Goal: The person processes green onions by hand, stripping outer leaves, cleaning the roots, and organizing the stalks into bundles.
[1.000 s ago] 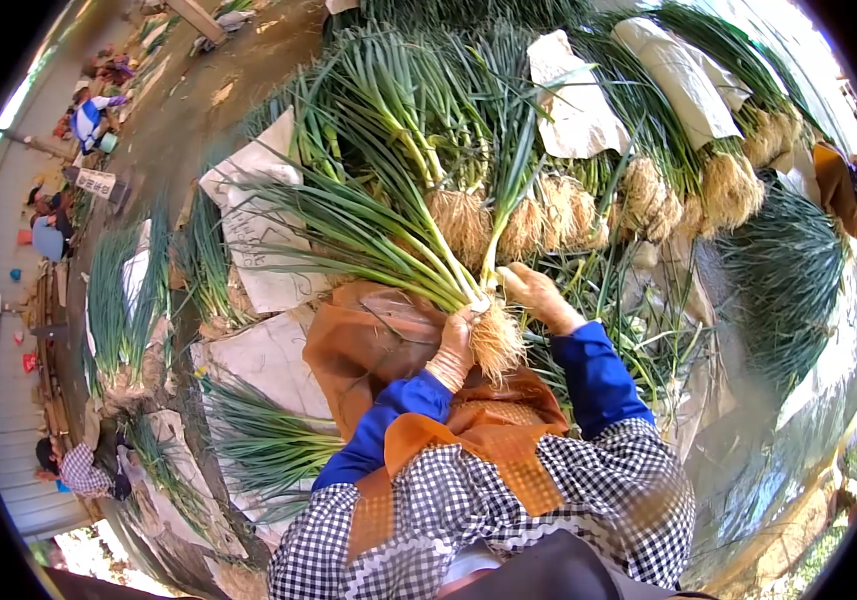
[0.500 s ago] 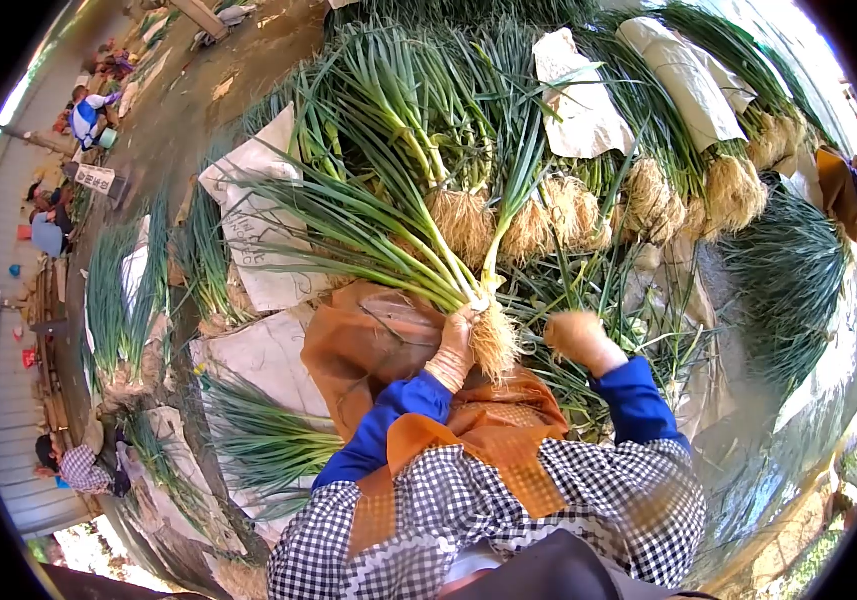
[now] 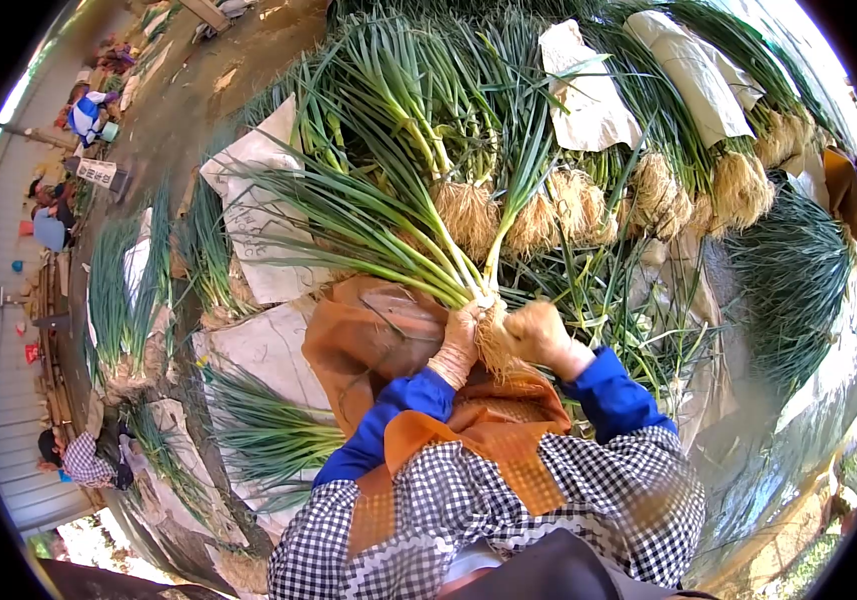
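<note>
My left hand (image 3: 459, 340) is wrapped round the white lower ends of a bunch of green onions (image 3: 439, 255). The long leaves fan up and to the left, with one stalk leaning right, and the pale roots (image 3: 493, 342) hang over my lap. Close against the right side of these roots is my right hand (image 3: 537, 334), its fingers curled shut. What lies inside its fingers, if anything, is hidden. Beneath both hands an orange-brown apron (image 3: 374, 330) covers my lap.
Rooted onion bundles (image 3: 464, 218) stand in a row ahead, partly under pale sheets (image 3: 589, 95). Loose leaves (image 3: 599, 300) litter the ground at right. More onions (image 3: 274, 425) lie on a sack at left. Several people, one in a checked top (image 3: 87, 462), sit further left.
My right hand has moved left, from apart over the loose leaves to beside the roots. My left hand keeps hold of the green onions in nearly the same place.
</note>
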Action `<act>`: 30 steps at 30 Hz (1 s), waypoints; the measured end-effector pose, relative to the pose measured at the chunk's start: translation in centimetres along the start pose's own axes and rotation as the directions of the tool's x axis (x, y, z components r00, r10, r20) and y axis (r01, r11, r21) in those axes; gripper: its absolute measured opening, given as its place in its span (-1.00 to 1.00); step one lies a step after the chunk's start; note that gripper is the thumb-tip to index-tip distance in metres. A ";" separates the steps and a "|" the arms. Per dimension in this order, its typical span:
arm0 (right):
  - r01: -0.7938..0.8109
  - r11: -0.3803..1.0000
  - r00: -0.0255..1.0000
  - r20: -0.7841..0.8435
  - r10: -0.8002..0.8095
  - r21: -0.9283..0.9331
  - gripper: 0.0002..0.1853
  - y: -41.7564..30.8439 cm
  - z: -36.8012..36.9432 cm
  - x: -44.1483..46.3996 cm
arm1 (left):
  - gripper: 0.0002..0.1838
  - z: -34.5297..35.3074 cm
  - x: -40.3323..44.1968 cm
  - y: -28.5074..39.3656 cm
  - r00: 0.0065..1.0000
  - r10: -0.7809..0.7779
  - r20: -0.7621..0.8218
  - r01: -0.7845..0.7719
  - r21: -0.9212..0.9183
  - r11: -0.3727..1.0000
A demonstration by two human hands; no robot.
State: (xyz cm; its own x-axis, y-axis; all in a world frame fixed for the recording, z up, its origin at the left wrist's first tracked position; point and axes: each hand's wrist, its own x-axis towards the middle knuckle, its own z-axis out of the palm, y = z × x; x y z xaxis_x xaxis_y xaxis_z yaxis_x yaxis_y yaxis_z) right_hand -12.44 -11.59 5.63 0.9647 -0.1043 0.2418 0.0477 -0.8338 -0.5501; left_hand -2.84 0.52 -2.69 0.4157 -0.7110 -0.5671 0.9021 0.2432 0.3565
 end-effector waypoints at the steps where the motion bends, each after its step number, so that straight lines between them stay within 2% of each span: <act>1: 0.035 0.996 0.999 0.003 -0.035 0.081 -0.63 -0.1 -0.6 -1.4 | -0.78 0.6 -0.6 0.2 1.000 -0.004 -0.002 0.004 0.000 1.000; 2: -0.129 0.974 0.973 0.212 0.089 0.183 -0.68 0.8 -1.4 -2.7 | -0.74 1.2 -1.2 0.6 0.999 -0.041 -0.017 0.042 0.058 0.997; 3: -0.304 0.921 0.890 0.419 0.183 0.243 -0.72 2.2 -2.4 -3.9 | -0.70 2.5 -1.8 1.3 0.997 -0.074 -0.028 0.077 0.114 0.990; 4: -0.371 0.922 0.753 0.543 0.371 -0.115 -0.77 3.9 -2.2 -4.7 | -0.64 3.8 -2.4 1.7 0.999 -0.042 -0.003 0.042 0.091 0.995; 5: -0.282 0.842 0.565 0.629 0.533 -0.460 -0.68 5.6 -2.1 -5.5 | -0.58 4.5 -2.6 2.1 0.994 -0.064 0.083 0.060 0.057 0.997; 7: -0.429 0.825 0.677 0.474 0.563 -0.368 -0.66 7.8 -1.7 -5.1 | -0.52 4.5 -2.4 3.0 0.963 -0.179 0.203 0.179 0.021 0.984; 8: -0.447 0.888 0.825 0.335 0.456 -0.107 -0.65 10.0 0.1 -5.1 | -0.53 5.3 -2.8 3.9 0.951 -0.197 0.238 0.192 0.046 0.980; 9: -0.531 0.847 0.827 0.234 0.511 0.028 -0.64 8.9 -0.8 -2.8 | -0.52 4.2 -2.8 4.7 0.960 -0.193 0.205 0.178 0.091 0.980; 10: -0.519 0.854 0.838 0.208 0.505 0.017 -0.64 8.4 -1.3 -1.0 | -0.54 4.7 -3.2 6.0 0.860 -0.228 0.457 0.262 -0.012 0.965; 11: -0.504 0.863 0.850 0.178 0.496 0.003 -0.63 8.7 -1.7 0.4 | -0.55 6.1 -4.0 7.5 0.700 -0.211 0.682 0.364 -0.088 0.927; 12: -0.521 0.850 0.841 0.124 0.526 -0.076 -0.63 11.0 -0.7 1.2 | -0.56 8.9 -6.6 9.2 0.807 -0.069 0.586 0.177 -0.130 0.976; 13: -0.534 0.831 0.833 0.069 0.549 -0.153 -0.64 13.1 0.2 1.8 | -0.57 11.5 -9.0 11.0 0.874 0.093 0.477 -0.023 -0.151 0.988; 14: -0.490 0.871 0.864 -0.134 0.485 -0.010 -0.63 15.2 0.7 1.6 | -0.60 11.7 -9.9 12.6 0.815 0.180 0.551 -0.089 -0.187 0.978; 15: -0.543 0.840 0.833 -0.143 0.535 -0.019 -0.66 16.8 0.4 2.6 | -0.63 11.6 -10.7 14.4 0.742 0.269 0.614 -0.157 -0.231 0.960; 17: -0.647 0.762 0.750 -0.197 0.632 -0.018 -0.73 17.2 -1.5 5.4 | -0.74 11.5 -11.2 18.2 0.517 0.278 0.810 -0.093 -0.270 0.958; 18: -0.614 0.789 0.759 -0.266 0.593 0.008 -0.75 16.3 -2.3 7.0 | -0.72 11.2 -11.2 19.9 0.436 0.289 0.852 -0.148 -0.248 0.957; 19: -0.580 0.814 0.761 -0.336 0.555 0.031 -0.77 15.8 -2.5 8.6 | -0.72 10.8 -11.1 20.4 0.480 0.345 0.806 -0.211 -0.276 0.938; 21: -0.596 0.802 0.745 -0.342 0.572 0.043 -0.66 16.3 -1.9 11.6 | -0.70 9.7 -10.4 21.0 0.553 0.457 0.697 -0.349 -0.304 0.886; 22: -0.644 0.762 0.750 -0.252 0.612 -0.069 -0.62 15.3 -2.5 12.9 | -0.61 9.6 -10.1 20.2 0.608 0.595 0.525 -0.593 -0.198 0.780; 23: -0.672 0.717 0.740 -0.168 0.651 -0.185 -0.58 14.4 -3.4 14.1 | -0.54 8.3 -8.3 20.7 0.624 0.526 0.578 -0.532 -0.178 0.828; 24: -0.688 0.661 0.714 -0.117 0.690 -0.301 -0.45 17.1 -1.0 14.3 | -0.57 7.5 -7.5 20.2 0.705 0.426 0.567 -0.403 -0.175 0.898; 25: -0.684 0.673 0.708 -0.035 0.705 -0.282 -0.47 18.0 -0.3 14.3 | -0.59 6.2 -6.8 19.1 0.790 0.369 0.490 -0.355 -0.125 0.926; 26: -0.715 0.685 0.693 -0.011 0.721 -0.140 -0.49 17.3 -1.0 13.9 | -0.60 5.0 -6.0 18.0 0.862 0.305 0.405 -0.296 -0.087 0.951; 27: -0.731 0.682 0.682 0.013 0.731 0.001 -0.51 16.5 -1.7 13.3 | -0.62 3.6 -5.3 16.7 0.920 0.307 0.245 -0.317 0.002 0.948; 28: -0.707 0.693 0.703 0.028 0.711 0.145 -0.53 16.3 -1.8 12.1 | -0.62 3.3 -4.9 15.2 0.918 0.290 0.269 -0.282 -0.067 0.957; 29: -0.709 0.677 0.700 0.078 0.710 0.197 -0.56 15.6 -2.2 10.6 | -0.61 3.1 -4.5 13.5 0.918 0.272 0.290 -0.241 -0.139 0.961; 30: -0.602 0.557 0.739 0.133 0.661 0.572 -0.58 14.6 -1.1 8.6 | -0.58 2.0 -3.7 11.8 0.922 0.190 0.338 -0.141 -0.167 0.976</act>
State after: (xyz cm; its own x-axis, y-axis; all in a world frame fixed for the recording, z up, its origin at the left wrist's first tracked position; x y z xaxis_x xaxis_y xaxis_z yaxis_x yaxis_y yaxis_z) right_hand -3.77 -25.30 0.56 0.7785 -0.5558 -0.2915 -0.4057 -0.0913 -0.9094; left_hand 6.01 4.67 5.10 0.5160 -0.8320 -0.2039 0.8412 0.4473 0.3037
